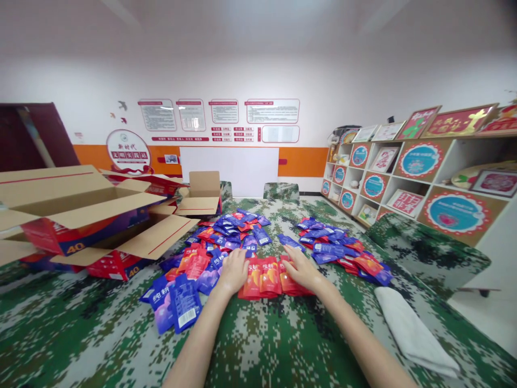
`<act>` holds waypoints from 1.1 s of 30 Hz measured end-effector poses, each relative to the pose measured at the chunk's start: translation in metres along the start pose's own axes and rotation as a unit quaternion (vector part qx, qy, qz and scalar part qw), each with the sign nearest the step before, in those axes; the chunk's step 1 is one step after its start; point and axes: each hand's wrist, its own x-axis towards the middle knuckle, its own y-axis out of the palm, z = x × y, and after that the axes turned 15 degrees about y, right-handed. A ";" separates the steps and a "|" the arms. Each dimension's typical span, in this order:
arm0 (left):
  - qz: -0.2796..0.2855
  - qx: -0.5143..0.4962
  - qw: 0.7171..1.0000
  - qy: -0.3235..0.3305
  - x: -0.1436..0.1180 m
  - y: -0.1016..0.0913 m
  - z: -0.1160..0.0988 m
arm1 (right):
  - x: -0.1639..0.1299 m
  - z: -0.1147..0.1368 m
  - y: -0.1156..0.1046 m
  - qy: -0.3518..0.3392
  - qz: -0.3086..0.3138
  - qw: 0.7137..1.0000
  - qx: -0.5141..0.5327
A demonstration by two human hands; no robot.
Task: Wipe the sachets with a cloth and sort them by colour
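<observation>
Right now both hands sit on a short row of red pouches (269, 277) near the middle of the camouflage-covered worktop (283, 334). Left hand (233, 271) lies flat on the left end of the row, fingers (235, 256) loosely spread, palm down, pressing, not pinching. Right hand (302, 269) lies on the right end, fingers (291, 252) extended and slightly apart, also flat on top. Neither hand lifts anything.

Red pouches overlap side by side, edges roughly lined up, close in front of the person. Looks like gathering or squaring a small batch, my read only.

Progress: only this one small red group is lined up. Most stock is unsorted. A big mixed heap of blue and red pouches (230, 229) spreads behind and left of the left hand, touching the row's far side. A second mixed heap (343, 250) lies to the right, near the right hand but apart from it. A few blue pouches (177, 302) lie loose at the near left, one showing its white label back. So early stage, lots left.

Open cardboard cartons (81, 215) with flaps up crowd the left side; a smaller open carton (202, 195) stands farther back. A folded white cloth (412, 331) lies at the right edge of the worktop. A shelf unit (404, 178) with framed pictures lines the right wall.
</observation>
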 end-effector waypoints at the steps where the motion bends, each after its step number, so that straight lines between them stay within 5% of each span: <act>1: 0.023 0.018 0.999 -0.013 0.004 -0.001 0.010 | 0.007 0.007 0.002 -0.007 0.011 1.000 0.001; 7: 0.087 0.037 0.995 -0.030 0.015 0.003 0.051 | 0.033 0.042 0.024 -0.032 0.035 0.999 0.021; 13: 0.093 0.004 0.993 -0.072 0.021 -0.001 0.074 | 0.027 0.043 0.031 -0.014 0.067 0.997 0.030; 22: 0.021 -0.082 0.987 -0.137 0.005 -0.023 0.101 | 0.017 0.038 0.034 0.003 0.075 0.996 0.037; 29: -0.073 -0.111 0.989 -0.072 -0.002 -0.060 0.084 | 0.024 0.074 0.028 0.021 0.027 0.985 0.167; 31: -0.091 -0.116 0.989 -0.031 0.002 -0.073 0.065 | 0.029 0.081 0.025 0.074 0.061 0.956 0.278; 33: -0.117 -0.124 0.985 0.039 0.007 -0.084 0.042 | 0.033 0.084 0.020 0.142 0.141 0.893 0.403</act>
